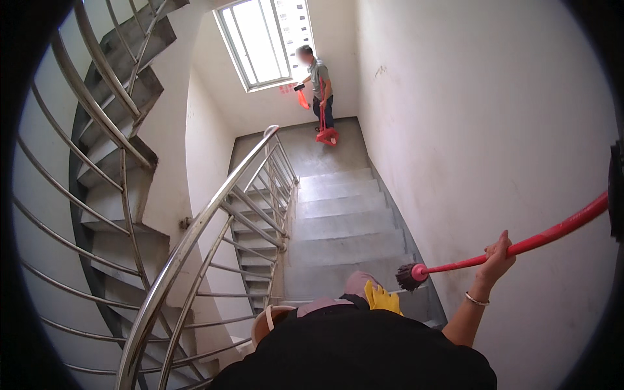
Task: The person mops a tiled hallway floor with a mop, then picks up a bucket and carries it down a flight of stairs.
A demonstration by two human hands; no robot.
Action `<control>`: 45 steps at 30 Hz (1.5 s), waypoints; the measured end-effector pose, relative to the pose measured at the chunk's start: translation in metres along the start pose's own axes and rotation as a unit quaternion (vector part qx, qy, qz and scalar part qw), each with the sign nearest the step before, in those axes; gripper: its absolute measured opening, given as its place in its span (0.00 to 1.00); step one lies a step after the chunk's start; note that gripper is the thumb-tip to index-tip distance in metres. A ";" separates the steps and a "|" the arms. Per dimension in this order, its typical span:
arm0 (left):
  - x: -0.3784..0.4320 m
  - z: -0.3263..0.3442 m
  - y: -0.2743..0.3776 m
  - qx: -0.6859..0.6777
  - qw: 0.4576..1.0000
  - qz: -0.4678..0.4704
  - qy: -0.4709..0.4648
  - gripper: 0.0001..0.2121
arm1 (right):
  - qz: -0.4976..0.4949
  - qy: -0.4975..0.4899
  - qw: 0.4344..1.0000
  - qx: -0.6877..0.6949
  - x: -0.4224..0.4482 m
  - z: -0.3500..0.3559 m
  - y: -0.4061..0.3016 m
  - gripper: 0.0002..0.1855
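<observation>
My right hand [498,254] is closed around the red handle of a mop [460,264], a bangle on its wrist. From the hand, the handle runs up to the right rim. Its dark head [407,278] hangs over the stairs, near the right wall. My left hand is out of view. A pale bucket [262,327] shows at my left side, partly hidden by my black top. Yellow gloves [382,298] stick out in front of my waist, above my pink-clad leg [361,282]. Concrete stairs [341,226] descend before me.
A metal handrail [204,222] with bars borders the stairs on the left. Another flight [122,195] rises beyond it. On the landing [292,146] below, a person [321,78] stands by the window [258,44], holding a red long-handled dustpan [327,136] and an orange bag [303,100].
</observation>
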State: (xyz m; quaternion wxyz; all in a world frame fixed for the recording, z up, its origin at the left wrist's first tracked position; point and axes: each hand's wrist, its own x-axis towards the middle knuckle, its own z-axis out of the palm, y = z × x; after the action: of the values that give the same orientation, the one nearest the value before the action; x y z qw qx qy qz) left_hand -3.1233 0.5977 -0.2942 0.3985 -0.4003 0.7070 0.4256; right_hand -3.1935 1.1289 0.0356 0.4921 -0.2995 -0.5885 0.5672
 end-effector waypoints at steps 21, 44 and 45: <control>0.202 0.068 0.185 -0.040 0.999 -0.028 0.017 0.20 | 0.031 0.028 0.999 0.032 0.080 0.076 0.173 0.22; 0.428 0.007 0.236 -0.061 0.997 -0.056 0.001 0.19 | -0.031 0.100 0.994 -0.020 0.078 0.303 0.317 0.22; 0.431 0.000 0.239 -0.065 0.996 -0.055 0.003 0.19 | -0.048 0.092 0.994 -0.030 0.076 0.310 0.320 0.22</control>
State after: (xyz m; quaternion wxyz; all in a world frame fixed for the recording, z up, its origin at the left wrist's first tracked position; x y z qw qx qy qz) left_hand -3.4961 0.5761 -0.6165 0.3921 -0.4652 0.6560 0.4467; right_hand -3.5700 1.1397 -0.2149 0.5615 -0.3363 -0.5713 0.4952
